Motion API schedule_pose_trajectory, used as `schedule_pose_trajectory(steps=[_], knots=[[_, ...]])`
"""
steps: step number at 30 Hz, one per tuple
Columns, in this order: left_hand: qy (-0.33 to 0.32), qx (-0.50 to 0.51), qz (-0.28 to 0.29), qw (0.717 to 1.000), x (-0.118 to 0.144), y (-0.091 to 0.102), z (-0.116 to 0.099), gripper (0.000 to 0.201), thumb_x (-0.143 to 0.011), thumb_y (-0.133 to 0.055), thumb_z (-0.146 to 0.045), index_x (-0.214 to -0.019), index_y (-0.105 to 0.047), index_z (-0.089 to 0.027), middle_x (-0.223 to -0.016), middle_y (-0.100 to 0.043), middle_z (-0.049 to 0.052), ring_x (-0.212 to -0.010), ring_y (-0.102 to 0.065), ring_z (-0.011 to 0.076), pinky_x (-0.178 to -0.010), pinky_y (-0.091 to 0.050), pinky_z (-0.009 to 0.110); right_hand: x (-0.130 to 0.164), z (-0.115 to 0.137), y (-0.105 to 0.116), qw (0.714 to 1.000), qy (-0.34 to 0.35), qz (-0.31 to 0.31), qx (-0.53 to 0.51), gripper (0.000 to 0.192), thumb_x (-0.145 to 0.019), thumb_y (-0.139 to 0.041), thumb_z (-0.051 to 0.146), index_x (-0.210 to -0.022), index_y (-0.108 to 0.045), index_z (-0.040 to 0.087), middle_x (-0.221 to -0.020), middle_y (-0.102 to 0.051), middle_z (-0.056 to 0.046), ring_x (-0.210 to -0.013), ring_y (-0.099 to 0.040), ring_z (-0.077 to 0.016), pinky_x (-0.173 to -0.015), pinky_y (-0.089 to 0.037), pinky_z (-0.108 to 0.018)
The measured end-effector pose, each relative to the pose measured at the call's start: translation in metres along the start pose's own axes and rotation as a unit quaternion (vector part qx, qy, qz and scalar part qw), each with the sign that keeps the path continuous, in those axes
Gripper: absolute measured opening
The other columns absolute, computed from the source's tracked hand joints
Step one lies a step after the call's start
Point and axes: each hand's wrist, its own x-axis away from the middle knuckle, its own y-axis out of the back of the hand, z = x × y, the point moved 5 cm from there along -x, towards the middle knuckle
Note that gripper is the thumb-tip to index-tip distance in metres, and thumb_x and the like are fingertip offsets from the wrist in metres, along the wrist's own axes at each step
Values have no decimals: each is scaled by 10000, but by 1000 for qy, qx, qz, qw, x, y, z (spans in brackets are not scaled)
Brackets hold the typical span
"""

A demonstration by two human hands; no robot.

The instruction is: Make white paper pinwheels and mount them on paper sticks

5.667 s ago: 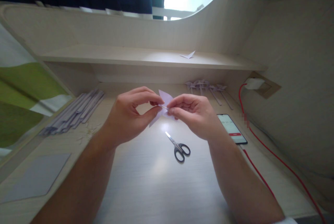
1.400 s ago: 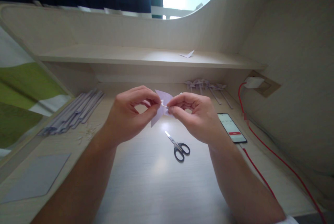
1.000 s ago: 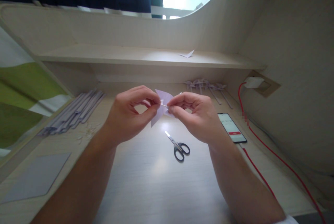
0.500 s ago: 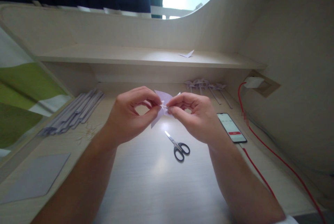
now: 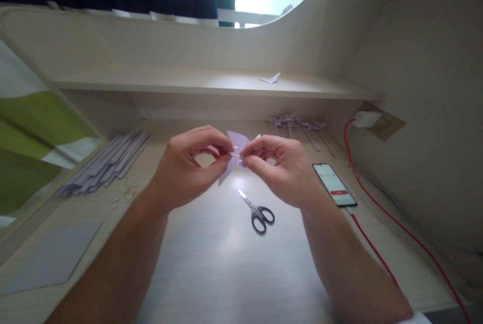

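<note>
Left of the pinch lie thin, flat grey paper strips [image 5: 107, 163]. The left hand [image 5: 188, 165] and right hand [image 5: 281, 168] both clamp fingertips on a pale lilac folded paper piece [image 5: 237, 150], raised off the desk, likely to steady its centre. Below the pinch rest small black-handled steel scissors [image 5: 258, 212]; right, a glossy smartphone [image 5: 334, 184].

No legible text anywhere. Phone [image 5: 334, 184] on the desk [image 5: 226, 263] has a lit screen: faint grey lines and a red bar, too small and blurred to read. Scissors [image 5: 257, 210] carry no visible brand mark.
</note>
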Motion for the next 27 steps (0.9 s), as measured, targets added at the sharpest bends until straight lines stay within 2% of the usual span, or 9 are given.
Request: schedule_pose_trajectory(steps=[27], knots=[[-3, 16, 7, 1000, 1, -3, 1, 200, -813, -741, -46, -936, -739, -203, -939, -722, 34, -874, -696, 183, -748, -596, 317, 0, 0, 0, 1000, 11, 0, 15, 141, -854, -661, 133, -866, -793, 181, -786, -770, -6, -724, -668, -143, -668, -487, -253]])
